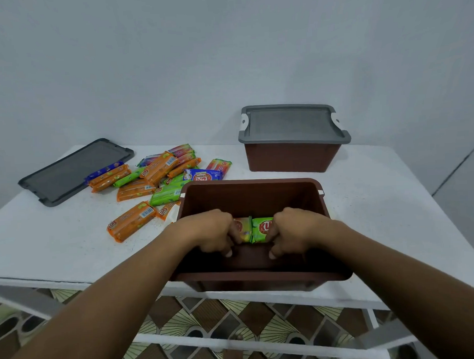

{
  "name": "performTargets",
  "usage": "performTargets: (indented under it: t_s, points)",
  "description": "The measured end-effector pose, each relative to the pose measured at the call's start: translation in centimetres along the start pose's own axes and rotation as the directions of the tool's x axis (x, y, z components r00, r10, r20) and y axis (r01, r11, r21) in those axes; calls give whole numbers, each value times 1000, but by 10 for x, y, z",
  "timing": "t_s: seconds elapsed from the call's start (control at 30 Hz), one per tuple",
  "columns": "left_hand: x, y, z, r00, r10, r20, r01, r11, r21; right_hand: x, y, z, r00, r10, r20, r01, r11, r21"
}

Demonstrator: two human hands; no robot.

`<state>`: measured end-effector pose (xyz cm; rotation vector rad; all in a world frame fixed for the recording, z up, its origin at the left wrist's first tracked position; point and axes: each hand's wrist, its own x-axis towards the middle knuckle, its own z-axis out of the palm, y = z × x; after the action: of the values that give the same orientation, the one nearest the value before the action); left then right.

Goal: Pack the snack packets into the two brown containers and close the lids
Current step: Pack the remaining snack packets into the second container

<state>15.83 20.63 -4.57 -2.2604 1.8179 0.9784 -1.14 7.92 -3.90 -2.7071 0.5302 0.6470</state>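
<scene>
Gripping red-yellow foil packet (243,229) (left hand (209,232)) and green foil packet (261,230) (right hand (295,231)) inside brown plastic container (250,199). Could jam crooked if released skewed.

Packet pile (154,180) blocks left; container (247,195) top open.

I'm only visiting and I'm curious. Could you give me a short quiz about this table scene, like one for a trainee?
1. True or false: the far box has its grey lid on.
2. Where does the loose lid lie? A) on the table, left of the packet pile; B) on top of the far box; C) on the floor.
3. Fill in: inside the near box, the left hand holds a red-and-yellow packet and the right hand holds a ___ one.

Key: 1 true. 2 A. 3 green: the green packet.
</scene>
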Motion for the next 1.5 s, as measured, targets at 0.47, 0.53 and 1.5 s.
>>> performTargets:
  t_s: [0.47,0.53,1.5]
  points:
    - [-34,9,-100,734,204,-648,-453,858,-243,-6,4,-98,756,-5,-655,382,816,434]
    - [-30,6,-109,714,216,-666,-460,862,-213,-1,4,-105,731,3,-683,402,806,434]
    - [89,-129,-67,980,198,0,-171,843,510,180,32,-80,853,-483,197,508,682,-527]
